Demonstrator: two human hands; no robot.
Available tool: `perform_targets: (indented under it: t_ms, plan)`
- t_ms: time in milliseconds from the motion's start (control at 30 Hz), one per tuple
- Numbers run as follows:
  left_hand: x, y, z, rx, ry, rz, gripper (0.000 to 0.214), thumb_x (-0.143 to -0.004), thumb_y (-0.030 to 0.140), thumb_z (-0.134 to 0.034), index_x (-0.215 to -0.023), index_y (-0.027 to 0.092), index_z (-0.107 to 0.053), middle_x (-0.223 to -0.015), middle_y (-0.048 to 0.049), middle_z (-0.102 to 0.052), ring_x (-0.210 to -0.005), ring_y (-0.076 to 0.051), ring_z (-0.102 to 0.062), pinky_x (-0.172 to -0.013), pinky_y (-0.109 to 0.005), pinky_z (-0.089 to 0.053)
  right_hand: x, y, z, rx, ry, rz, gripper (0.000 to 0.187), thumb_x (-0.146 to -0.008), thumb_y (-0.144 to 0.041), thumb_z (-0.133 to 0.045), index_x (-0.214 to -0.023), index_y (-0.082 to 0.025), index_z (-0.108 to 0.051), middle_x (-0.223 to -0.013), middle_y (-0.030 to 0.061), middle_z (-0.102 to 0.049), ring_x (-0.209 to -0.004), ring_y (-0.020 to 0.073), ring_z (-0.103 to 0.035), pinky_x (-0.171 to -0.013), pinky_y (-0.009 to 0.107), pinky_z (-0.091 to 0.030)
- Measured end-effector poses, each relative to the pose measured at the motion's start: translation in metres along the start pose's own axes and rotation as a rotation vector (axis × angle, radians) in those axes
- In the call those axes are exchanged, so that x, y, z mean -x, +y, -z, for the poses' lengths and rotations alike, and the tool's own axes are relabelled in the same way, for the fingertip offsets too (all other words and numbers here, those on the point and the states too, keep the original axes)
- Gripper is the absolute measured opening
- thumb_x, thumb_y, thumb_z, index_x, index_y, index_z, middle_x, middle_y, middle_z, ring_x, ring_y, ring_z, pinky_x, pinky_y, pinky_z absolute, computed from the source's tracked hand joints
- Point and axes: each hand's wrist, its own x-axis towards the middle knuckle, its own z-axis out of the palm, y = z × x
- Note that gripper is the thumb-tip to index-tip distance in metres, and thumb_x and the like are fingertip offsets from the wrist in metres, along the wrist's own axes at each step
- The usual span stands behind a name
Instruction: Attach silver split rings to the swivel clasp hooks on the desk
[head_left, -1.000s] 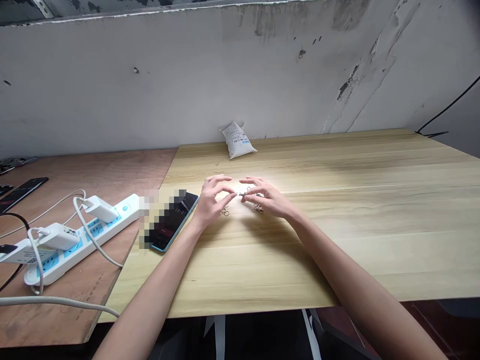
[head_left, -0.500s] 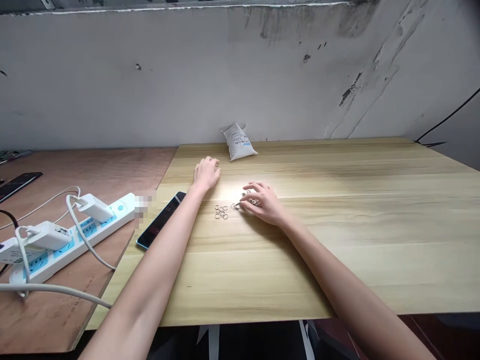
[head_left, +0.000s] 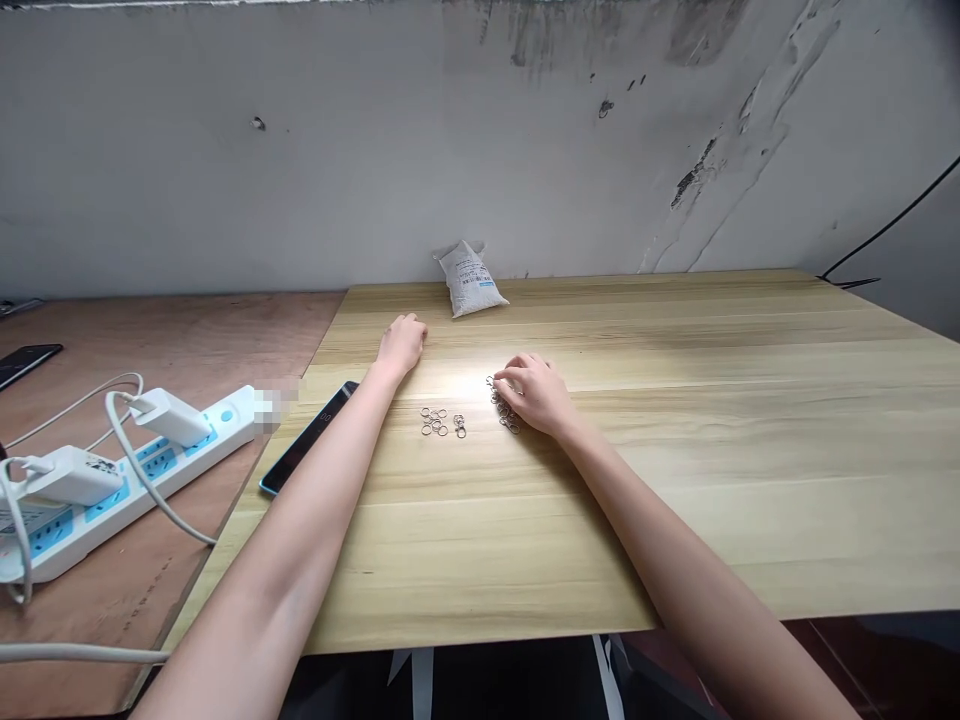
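My right hand (head_left: 534, 390) rests over a pile of small metal clasps (head_left: 504, 412), its fingers bent together at the pile's far left edge. What the fingertips pinch, if anything, is too small to make out. To the left, several metal rings (head_left: 433, 421) lie in a loose group. Beside them on their right is a small group of metal clasps (head_left: 460, 427), apart from the pile. Farther back, my left hand (head_left: 403, 343) lies on the wooden table (head_left: 465, 540) with its fingers curled in; whatever is under them is hidden.
Below my left forearm lies a phone (head_left: 311, 438). A white plastic packet (head_left: 471, 284) leans near the wall. On the lower brown board (head_left: 247, 330) at left are a power strip (head_left: 161, 480) with plugged chargers and cables, and another dark phone (head_left: 26, 364).
My right hand has left the small clasp beside the rings and moved right, back over the pile. My left hand has stayed in place, its fingers curled. The view has shifted slightly.
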Motion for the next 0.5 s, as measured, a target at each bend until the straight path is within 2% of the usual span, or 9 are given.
perform_targets:
  t_ms: [133, 267, 400, 500]
  plan:
    - [0.017, 0.007, -0.002, -0.003, 0.001, -0.038, 0.035, -0.090, 0.008, -0.041, -0.095, 0.019, -0.074, -0.101, -0.0138, -0.065, -0.103, -0.028, -0.057, -0.085, -0.039, -0.048, -0.004, -0.014, -0.004, 0.139, 0.008, 0.096, 0.026, -0.093, -0.029, -0.053, -0.080, -0.024, -0.075, -0.092, 0.0097, -0.068, -0.093, 0.0270, -0.053, -0.085, 0.045, -0.036]
    - [0.047, 0.026, -0.002, 0.030, 0.005, -0.108, 0.034, -0.091, 0.008, -0.041, -0.091, 0.017, -0.073, -0.098, -0.0152, -0.065, -0.099, -0.028, -0.057, -0.081, -0.039, -0.048, -0.005, -0.022, -0.002, 0.246, 0.000, 0.185, 0.036, -0.094, -0.022, -0.048, -0.069, -0.019, -0.073, -0.084, 0.0140, -0.068, -0.087, 0.0283, -0.052, -0.087, 0.048, -0.033]
    - [0.076, 0.044, 0.004, 0.104, -0.005, -0.184, 0.028, -0.086, 0.004, -0.047, -0.076, 0.017, -0.070, -0.085, -0.0119, -0.065, -0.088, -0.025, -0.059, -0.075, -0.034, -0.048, -0.004, -0.024, -0.003, 0.242, 0.015, 0.174, 0.034, -0.091, -0.015, -0.045, -0.068, -0.017, -0.070, -0.080, 0.0159, -0.067, -0.081, 0.0273, -0.053, -0.083, 0.045, -0.035]
    - [0.090, 0.049, 0.008, 0.179, -0.002, -0.227, 0.028, -0.084, 0.003, -0.049, -0.073, 0.018, -0.069, -0.080, -0.0093, -0.065, -0.083, -0.023, -0.061, -0.074, -0.032, -0.048, -0.004, -0.019, -0.008, 0.171, 0.046, 0.124, 0.027, -0.087, -0.014, -0.050, -0.067, -0.017, -0.068, -0.077, 0.0141, -0.068, -0.077, 0.0259, -0.055, -0.081, 0.044, -0.036]
